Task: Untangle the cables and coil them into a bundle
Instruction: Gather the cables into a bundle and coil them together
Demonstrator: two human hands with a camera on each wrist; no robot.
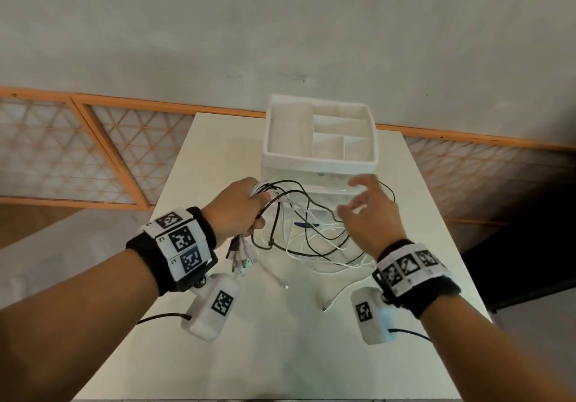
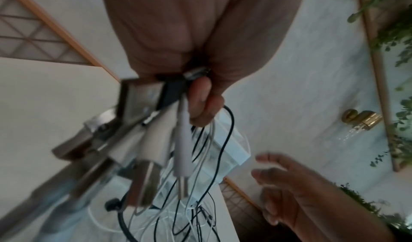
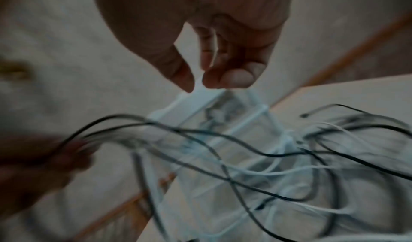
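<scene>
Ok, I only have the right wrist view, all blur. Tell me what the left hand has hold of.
Observer: The left hand grips the cables gathered at one end; their plugs hang below the fist.
Operator: Give me the right hand from above.
Observer: The right hand is open, fingers spread over the loose loops, holding nothing.
Operator: Say where the free ends lie.
Observer: Two white ends rest on the table, nearer the person than the white divided organizer.
</scene>
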